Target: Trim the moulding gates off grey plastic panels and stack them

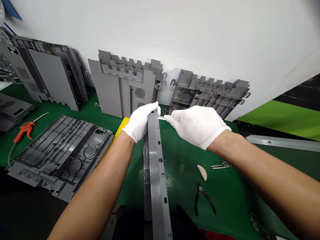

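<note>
A long grey plastic panel [157, 176] stands on edge in front of me and runs from the table toward my body. My left hand [142, 120], in a white glove, is closed around its far end. Pinched in my gloved right hand [197, 125] is a small knife blade [160, 118], its tip at the panel's right-hand far edge. The rest of the knife is hidden inside the fist. Cutting pliers [203, 199] with black handles lie on the green table to the right, near a pale half-round piece [202, 172].
Grey panels lean against the white wall, at left [49, 71], middle [111, 90] and right [209, 93]. Another panel [57, 149] lies flat at left beside an orange air gun [24, 132]. A metal-edged conveyor [288, 142] borders the right side.
</note>
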`<state>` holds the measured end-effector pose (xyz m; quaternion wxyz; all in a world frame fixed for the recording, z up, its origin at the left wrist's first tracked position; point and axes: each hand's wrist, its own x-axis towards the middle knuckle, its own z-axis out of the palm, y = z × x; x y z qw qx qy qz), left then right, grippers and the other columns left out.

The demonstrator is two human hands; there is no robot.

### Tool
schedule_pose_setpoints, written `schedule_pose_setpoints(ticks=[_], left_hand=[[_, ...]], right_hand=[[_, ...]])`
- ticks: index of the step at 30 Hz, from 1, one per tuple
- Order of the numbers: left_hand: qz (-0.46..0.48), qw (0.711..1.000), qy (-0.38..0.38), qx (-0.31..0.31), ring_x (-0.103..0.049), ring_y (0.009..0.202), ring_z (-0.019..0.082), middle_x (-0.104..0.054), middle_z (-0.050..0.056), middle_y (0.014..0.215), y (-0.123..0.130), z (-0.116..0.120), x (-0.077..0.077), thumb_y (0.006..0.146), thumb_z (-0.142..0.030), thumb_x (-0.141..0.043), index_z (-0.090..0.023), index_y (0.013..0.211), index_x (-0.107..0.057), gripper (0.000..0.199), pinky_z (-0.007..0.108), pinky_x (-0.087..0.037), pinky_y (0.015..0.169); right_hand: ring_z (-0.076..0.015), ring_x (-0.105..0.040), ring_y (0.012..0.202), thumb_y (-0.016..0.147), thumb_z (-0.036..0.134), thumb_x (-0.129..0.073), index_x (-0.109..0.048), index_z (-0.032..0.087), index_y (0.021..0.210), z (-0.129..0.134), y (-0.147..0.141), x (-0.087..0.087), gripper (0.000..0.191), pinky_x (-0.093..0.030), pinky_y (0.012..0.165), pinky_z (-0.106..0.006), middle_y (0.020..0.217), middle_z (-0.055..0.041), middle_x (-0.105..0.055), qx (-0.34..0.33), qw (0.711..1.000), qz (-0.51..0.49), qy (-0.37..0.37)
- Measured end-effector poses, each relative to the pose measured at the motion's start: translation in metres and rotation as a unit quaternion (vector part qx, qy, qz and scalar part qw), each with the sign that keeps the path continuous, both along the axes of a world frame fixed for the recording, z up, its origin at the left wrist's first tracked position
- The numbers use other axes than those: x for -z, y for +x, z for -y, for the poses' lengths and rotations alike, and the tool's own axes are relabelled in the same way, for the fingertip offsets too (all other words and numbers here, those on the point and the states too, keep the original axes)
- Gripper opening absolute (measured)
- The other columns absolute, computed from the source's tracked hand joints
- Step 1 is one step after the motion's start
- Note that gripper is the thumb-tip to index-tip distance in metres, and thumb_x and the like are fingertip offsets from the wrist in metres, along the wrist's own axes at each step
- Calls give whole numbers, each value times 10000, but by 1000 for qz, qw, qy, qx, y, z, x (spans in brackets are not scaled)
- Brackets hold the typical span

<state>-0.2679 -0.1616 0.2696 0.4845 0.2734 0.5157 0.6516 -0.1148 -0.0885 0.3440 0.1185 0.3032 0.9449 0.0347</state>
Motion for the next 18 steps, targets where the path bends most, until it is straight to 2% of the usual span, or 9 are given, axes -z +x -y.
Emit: schedule_pose_setpoints(ticks=[9,18], left_hand=[[7,1000,6,6,-481,579,104,-593,15,710,1,0,1,856,-390,-617,-166,634,-559,321,251,-375,546],[14,1000,11,21,-517,596,118,-595,23,700,-3,-2,8,863,-412,-603,-173,654,-572,318,259,-419,576]], right_hand=[[-248,-652,668,935,672,-96,-702,246,965,0,0,0,742,-464,661,-374,713,-99,-680,0,1000,6,5],[-233,-654,695,946,653,-79,-691,236,1010,4,4,2,743,-458,693,-360,734,-100,-688,-10,1000,6,5]])
